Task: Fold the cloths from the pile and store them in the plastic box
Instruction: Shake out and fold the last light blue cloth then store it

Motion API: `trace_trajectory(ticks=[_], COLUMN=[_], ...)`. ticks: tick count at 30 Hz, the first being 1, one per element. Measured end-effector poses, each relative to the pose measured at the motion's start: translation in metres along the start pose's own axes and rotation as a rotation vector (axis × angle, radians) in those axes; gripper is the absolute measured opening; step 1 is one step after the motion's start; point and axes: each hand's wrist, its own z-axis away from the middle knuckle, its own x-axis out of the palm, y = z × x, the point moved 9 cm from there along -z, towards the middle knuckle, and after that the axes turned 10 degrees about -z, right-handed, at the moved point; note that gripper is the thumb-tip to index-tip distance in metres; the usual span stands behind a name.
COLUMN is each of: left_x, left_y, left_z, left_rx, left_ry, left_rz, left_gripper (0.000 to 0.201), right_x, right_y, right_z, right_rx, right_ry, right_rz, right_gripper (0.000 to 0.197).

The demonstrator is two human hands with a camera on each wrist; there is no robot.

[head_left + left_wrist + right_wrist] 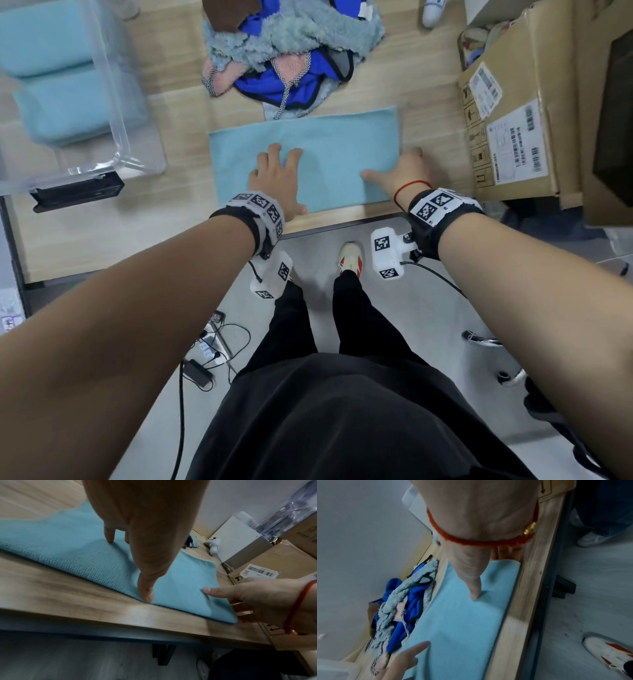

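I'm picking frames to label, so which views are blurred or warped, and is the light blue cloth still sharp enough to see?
Head view: fairly sharp on the light blue cloth, wide-angle bending at the edges, plastic box smeared. Left wrist view: cloth weave crisp near the left hand, table edge blurred. Right wrist view: soft throughout, pile smeared, right hand looming large.

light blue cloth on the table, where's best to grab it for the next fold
Probably the right short edge of the light blue cloth, from the right: it lies flat, the left hand pins its middle, and the right hand already has fingers under that edge, thumb on top.
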Motion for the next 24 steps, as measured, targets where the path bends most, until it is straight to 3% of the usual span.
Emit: trace_trajectory(ticks=[3, 7, 11, 14, 20, 24], left_x=[-0.001, 0.009, 0.011, 0.006, -0.016, 0.001], left_y=[0.019, 0.034, 0.045, 0.047, -0.006, -0.06], left_z=[0.004, 0.012, 0.017, 0.019, 0.024, 0.04], left_rx=[0.096, 0.155, 0.179, 0.171, -0.006, -0.139], left_ry=[0.005, -0.032, -0.048, -0.08, 0.057, 0.046], left_rz=[0.004, -0.04, -0.061, 0.032, 0.341, 0.415], left_gripper=[0.101, 0.1, 0.101, 0.092, 0.038, 0.023], right_x=[0.005, 0.002, -0.004, -0.009, -0.007, 0.016], right_y=[-0.001, 0.003, 0.003, -0.003, -0.067, -0.107], right_z=[0.003, 0.006, 0.014, 0.018, 0.046, 0.064], right_rx=[-0.021, -0.004, 0.02, -0.021, -0.197, -0.293], right_ry=[-0.06, -0.092, -0.142, -0.161, -0.28, -0.332], right_rz=[0.042, -0.212, -0.494, -0.568, -0.509, -0.35], right_gripper=[0.061, 0.031, 0.031, 0.02, 0.022, 0.038])
